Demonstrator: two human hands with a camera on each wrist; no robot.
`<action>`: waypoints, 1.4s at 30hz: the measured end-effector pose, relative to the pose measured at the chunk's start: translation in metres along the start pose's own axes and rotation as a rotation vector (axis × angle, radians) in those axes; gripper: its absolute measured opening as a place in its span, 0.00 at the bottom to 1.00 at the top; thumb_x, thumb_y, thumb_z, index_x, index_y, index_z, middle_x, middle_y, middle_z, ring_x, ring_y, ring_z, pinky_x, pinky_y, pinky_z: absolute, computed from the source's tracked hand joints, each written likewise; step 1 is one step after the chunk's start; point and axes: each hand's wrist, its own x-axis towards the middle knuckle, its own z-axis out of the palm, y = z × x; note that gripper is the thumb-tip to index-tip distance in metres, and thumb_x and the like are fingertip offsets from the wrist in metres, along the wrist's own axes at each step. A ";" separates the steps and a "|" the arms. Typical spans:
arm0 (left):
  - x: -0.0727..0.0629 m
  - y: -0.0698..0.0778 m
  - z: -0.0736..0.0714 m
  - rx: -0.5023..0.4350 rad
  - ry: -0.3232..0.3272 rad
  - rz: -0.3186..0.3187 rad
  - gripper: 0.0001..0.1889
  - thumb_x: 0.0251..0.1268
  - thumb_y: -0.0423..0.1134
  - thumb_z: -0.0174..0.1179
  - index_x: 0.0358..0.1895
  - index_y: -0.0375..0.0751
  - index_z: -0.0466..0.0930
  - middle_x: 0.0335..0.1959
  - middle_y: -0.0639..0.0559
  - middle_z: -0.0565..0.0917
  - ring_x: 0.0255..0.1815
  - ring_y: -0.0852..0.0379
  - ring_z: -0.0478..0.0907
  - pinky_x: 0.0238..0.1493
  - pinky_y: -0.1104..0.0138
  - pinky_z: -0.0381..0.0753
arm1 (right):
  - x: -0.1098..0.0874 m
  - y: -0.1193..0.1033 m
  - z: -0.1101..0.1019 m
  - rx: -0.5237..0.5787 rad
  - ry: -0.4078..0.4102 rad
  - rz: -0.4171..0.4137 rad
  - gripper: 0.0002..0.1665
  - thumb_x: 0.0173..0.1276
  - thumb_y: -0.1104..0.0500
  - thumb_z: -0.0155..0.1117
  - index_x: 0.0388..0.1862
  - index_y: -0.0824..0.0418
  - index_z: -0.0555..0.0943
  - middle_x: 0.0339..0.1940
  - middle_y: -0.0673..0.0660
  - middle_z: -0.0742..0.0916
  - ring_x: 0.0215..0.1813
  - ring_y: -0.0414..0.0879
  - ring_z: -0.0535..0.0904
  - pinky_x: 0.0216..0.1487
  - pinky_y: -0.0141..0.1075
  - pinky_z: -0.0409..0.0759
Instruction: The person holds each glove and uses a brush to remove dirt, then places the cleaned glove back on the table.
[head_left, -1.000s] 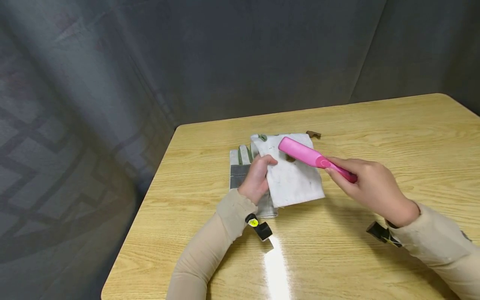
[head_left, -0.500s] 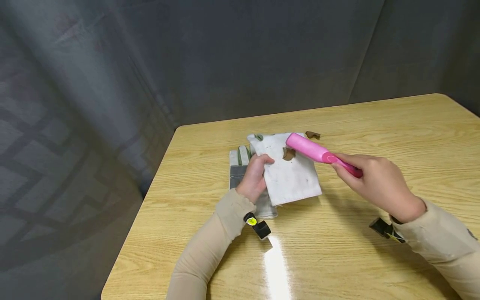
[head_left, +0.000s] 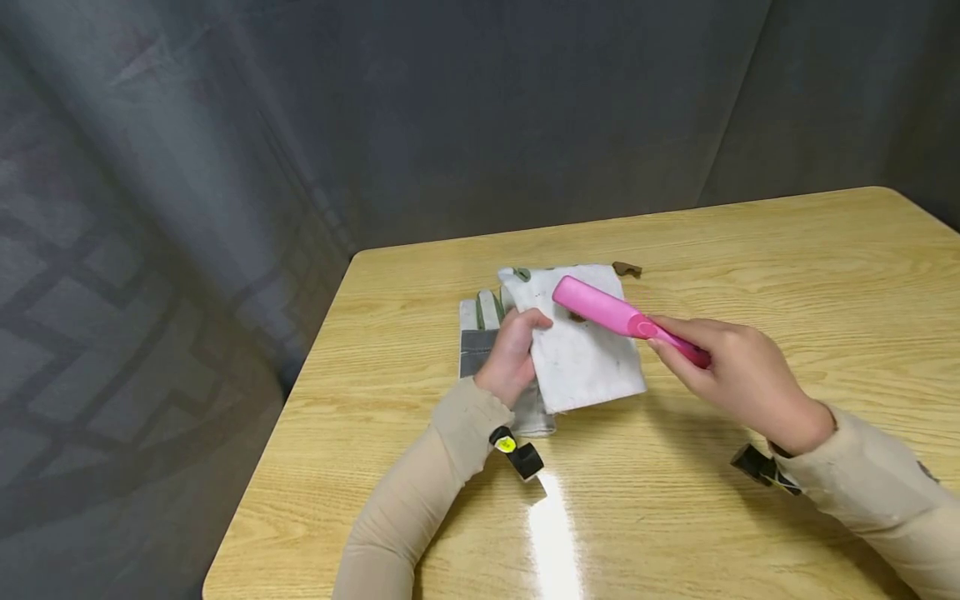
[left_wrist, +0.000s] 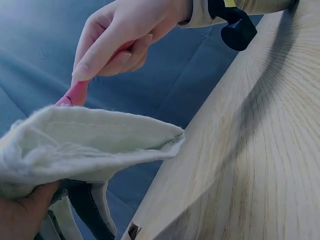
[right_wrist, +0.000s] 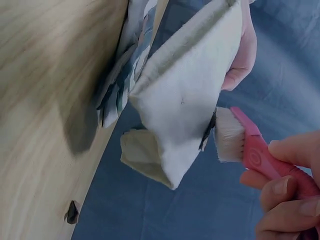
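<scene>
My left hand (head_left: pixel 516 350) grips a white work glove (head_left: pixel 592 367) by its left side, thumb on top and its broad cuff facing up. In my right hand (head_left: pixel 742 375) is a pink brush (head_left: pixel 600 307), held by the handle over the cuff. The right wrist view shows white bristles (right_wrist: pixel 229 135) right at a dark, leaf-like scrap (right_wrist: pixel 207 132) on the cloth. From the head view the brush head covers most of that brown scrap. In the left wrist view the cuff's open, frayed edge (left_wrist: pixel 90 130) shows.
A second glove (head_left: pixel 477 352), white, grey and green, lies on the wooden table (head_left: pixel 360 433) beneath the held one. Another brown scrap (head_left: pixel 627 269) lies on the table beyond the cuff. A dark grey curtain (head_left: pixel 525 125) stands behind the table.
The brush moved right and up, baring the brown scrap on the cuff, then came back left and down over it. The left hand and held glove shifted only slightly.
</scene>
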 end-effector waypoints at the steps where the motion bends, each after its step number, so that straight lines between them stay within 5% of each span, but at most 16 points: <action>1: 0.000 0.000 0.000 0.001 0.000 0.003 0.31 0.52 0.23 0.39 0.65 0.38 0.58 0.60 0.43 0.70 0.59 0.51 0.70 0.67 0.58 0.68 | 0.000 0.000 0.000 -0.008 -0.003 0.004 0.15 0.57 0.58 0.68 0.42 0.64 0.85 0.12 0.43 0.65 0.18 0.30 0.52 0.17 0.22 0.50; 6: 0.001 0.000 -0.001 -0.004 0.006 0.016 0.31 0.51 0.22 0.38 0.64 0.38 0.59 0.57 0.45 0.72 0.57 0.53 0.71 0.67 0.59 0.68 | 0.000 0.002 -0.003 -0.050 0.000 0.037 0.18 0.62 0.52 0.64 0.42 0.64 0.85 0.11 0.44 0.64 0.18 0.31 0.51 0.17 0.24 0.49; 25: 0.000 -0.001 0.000 -0.012 -0.005 0.010 0.31 0.51 0.23 0.38 0.64 0.39 0.58 0.57 0.46 0.71 0.57 0.54 0.70 0.67 0.59 0.67 | 0.003 0.002 -0.011 -0.082 -0.005 0.071 0.16 0.54 0.61 0.68 0.42 0.64 0.85 0.11 0.45 0.64 0.17 0.32 0.52 0.16 0.25 0.50; 32: -0.001 -0.001 0.000 -0.006 -0.001 0.000 0.31 0.52 0.23 0.38 0.65 0.38 0.58 0.63 0.40 0.69 0.63 0.48 0.69 0.68 0.58 0.67 | -0.001 -0.001 -0.004 -0.014 0.003 -0.002 0.19 0.63 0.49 0.62 0.41 0.64 0.85 0.12 0.43 0.64 0.18 0.29 0.51 0.17 0.22 0.49; 42: 0.001 -0.002 -0.002 -0.008 0.016 0.018 0.31 0.51 0.22 0.39 0.64 0.38 0.59 0.62 0.43 0.70 0.61 0.51 0.69 0.68 0.59 0.67 | 0.002 -0.001 -0.007 -0.068 -0.022 0.030 0.14 0.57 0.57 0.67 0.40 0.63 0.86 0.11 0.44 0.64 0.17 0.30 0.51 0.16 0.23 0.50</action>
